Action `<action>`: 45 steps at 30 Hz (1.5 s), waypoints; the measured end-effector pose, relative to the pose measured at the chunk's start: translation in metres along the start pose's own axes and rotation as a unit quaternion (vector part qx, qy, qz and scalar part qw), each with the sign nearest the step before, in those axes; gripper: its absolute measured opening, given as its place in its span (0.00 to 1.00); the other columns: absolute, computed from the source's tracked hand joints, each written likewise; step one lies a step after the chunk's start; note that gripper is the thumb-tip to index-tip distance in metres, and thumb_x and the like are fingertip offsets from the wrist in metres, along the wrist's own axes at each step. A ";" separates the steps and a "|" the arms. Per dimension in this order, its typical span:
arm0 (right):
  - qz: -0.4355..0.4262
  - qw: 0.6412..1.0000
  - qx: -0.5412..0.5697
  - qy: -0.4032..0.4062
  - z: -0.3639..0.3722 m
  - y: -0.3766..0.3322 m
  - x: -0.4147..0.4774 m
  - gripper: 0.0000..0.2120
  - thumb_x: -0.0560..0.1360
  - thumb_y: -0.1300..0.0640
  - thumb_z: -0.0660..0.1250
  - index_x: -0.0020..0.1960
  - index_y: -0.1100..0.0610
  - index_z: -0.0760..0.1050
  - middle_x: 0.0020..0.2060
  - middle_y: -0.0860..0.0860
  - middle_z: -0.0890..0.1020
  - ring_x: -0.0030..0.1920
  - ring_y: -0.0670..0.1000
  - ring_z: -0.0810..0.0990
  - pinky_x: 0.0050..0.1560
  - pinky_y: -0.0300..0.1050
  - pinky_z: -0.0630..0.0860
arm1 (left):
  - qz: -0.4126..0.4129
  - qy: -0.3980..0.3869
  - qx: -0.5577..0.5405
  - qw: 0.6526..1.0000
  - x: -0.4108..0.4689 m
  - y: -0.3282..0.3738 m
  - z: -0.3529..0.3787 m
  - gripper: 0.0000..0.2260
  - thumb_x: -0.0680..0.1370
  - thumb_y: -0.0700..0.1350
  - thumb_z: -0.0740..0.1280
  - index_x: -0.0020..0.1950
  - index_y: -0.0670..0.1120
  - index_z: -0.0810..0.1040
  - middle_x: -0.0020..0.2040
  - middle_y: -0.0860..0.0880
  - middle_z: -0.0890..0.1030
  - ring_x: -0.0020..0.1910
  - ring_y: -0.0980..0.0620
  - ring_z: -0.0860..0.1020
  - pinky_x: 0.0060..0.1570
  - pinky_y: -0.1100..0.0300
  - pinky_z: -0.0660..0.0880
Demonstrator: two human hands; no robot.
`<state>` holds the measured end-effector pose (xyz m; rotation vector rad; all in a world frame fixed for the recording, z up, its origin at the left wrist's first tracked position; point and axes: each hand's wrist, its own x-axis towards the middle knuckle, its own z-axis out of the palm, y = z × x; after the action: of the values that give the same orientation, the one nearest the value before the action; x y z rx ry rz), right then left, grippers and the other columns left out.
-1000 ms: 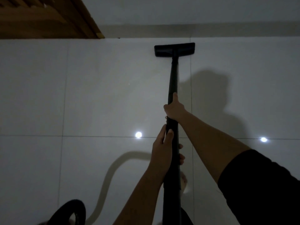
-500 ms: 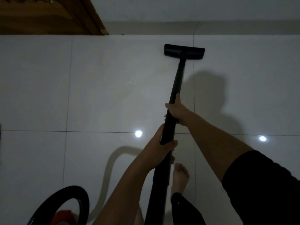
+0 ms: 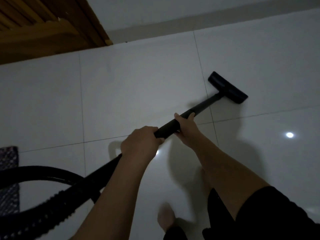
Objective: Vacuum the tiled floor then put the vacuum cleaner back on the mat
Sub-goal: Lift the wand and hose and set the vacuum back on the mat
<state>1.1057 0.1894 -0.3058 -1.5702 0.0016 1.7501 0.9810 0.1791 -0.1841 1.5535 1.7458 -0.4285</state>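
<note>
A black vacuum wand (image 3: 168, 129) slants from lower left to upper right across the white tiled floor (image 3: 135, 94). Its flat black floor head (image 3: 227, 87) rests on a tile at the right. My left hand (image 3: 140, 142) grips the wand's near part. My right hand (image 3: 186, 126) grips it a little farther along, thumb on top. The ribbed black hose (image 3: 39, 174) loops away at the lower left. A patterned mat (image 3: 8, 179) shows at the left edge, partly behind the hose. The vacuum's body is out of view.
A wooden slatted door (image 3: 43, 23) fills the upper left corner. A pale wall with a grey skirting (image 3: 199, 21) runs along the far side. My bare foot (image 3: 167, 217) stands at the bottom. A lamp reflection (image 3: 289, 135) glints on the tiles.
The view has swung left and tilted. The floor head has moved away from the wall and to the right. The wand now lies slanted, and the mat has come into view.
</note>
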 end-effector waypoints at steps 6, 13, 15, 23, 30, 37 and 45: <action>-0.028 0.999 0.037 0.006 -0.018 0.051 -0.007 0.42 0.80 0.60 0.61 0.77 0.49 0.30 0.72 0.58 0.64 0.62 0.53 0.72 0.51 0.39 0.76 | 0.027 0.008 0.030 0.999 -0.024 -0.024 0.024 0.14 0.77 0.54 0.64 0.61 0.55 0.78 0.55 0.50 0.82 0.52 0.48 0.79 0.52 0.54 0.75; -0.086 0.988 0.125 -0.027 -0.039 0.053 0.011 0.45 0.79 0.62 0.63 0.76 0.45 0.30 0.70 0.59 0.68 0.67 0.56 0.72 0.63 0.51 0.73 | 0.070 0.069 0.079 0.992 -0.013 -0.016 0.046 0.11 0.77 0.54 0.65 0.59 0.59 0.78 0.48 0.51 0.81 0.44 0.50 0.79 0.44 0.57 0.74; -0.112 0.981 0.150 -0.039 -0.044 0.054 0.018 0.45 0.79 0.62 0.63 0.76 0.44 0.30 0.70 0.59 0.68 0.66 0.56 0.73 0.65 0.51 0.72 | 0.080 0.088 0.096 0.988 -0.007 -0.011 0.049 0.13 0.77 0.54 0.65 0.61 0.60 0.77 0.47 0.53 0.79 0.44 0.51 0.78 0.42 0.56 0.73; -0.179 0.965 0.183 -0.061 -0.032 0.066 0.023 0.45 0.79 0.62 0.63 0.76 0.47 0.29 0.71 0.60 0.66 0.67 0.58 0.72 0.66 0.52 0.72 | 0.095 0.333 0.317 0.883 -0.001 -0.027 0.090 0.15 0.79 0.58 0.58 0.57 0.51 0.78 0.49 0.49 0.80 0.48 0.49 0.79 0.44 0.56 0.69; -0.163 0.944 0.249 -0.144 -0.007 0.112 -0.028 0.46 0.78 0.64 0.64 0.76 0.48 0.29 0.73 0.60 0.62 0.65 0.59 0.73 0.56 0.48 0.75 | 0.098 0.591 0.309 0.739 -0.047 -0.106 0.114 0.21 0.74 0.63 0.63 0.44 0.46 0.83 0.42 0.46 0.83 0.48 0.45 0.80 0.59 0.47 0.68; -0.116 0.951 0.253 -0.136 0.032 0.148 -0.071 0.47 0.78 0.64 0.65 0.77 0.48 0.31 0.73 0.61 0.60 0.63 0.57 0.74 0.54 0.46 0.76 | 0.096 0.726 0.193 0.653 -0.072 -0.176 0.119 0.29 0.73 0.64 0.64 0.65 0.45 0.77 0.73 0.40 0.63 0.73 0.42 0.59 0.74 0.52 0.49; -0.124 0.958 0.221 -0.135 0.074 0.197 -0.095 0.45 0.78 0.59 0.65 0.77 0.51 0.31 0.75 0.59 0.58 0.66 0.56 0.72 0.57 0.46 0.75 | 0.197 0.655 -0.401 0.610 -0.075 -0.178 0.140 0.40 0.79 0.46 0.64 0.76 0.53 0.35 0.79 0.51 0.45 0.73 0.62 0.50 0.68 0.77 0.50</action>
<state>0.9339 0.0356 -0.3005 -0.9605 0.0547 1.6141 0.8537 -0.0063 -0.2635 1.4051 1.8430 1.9460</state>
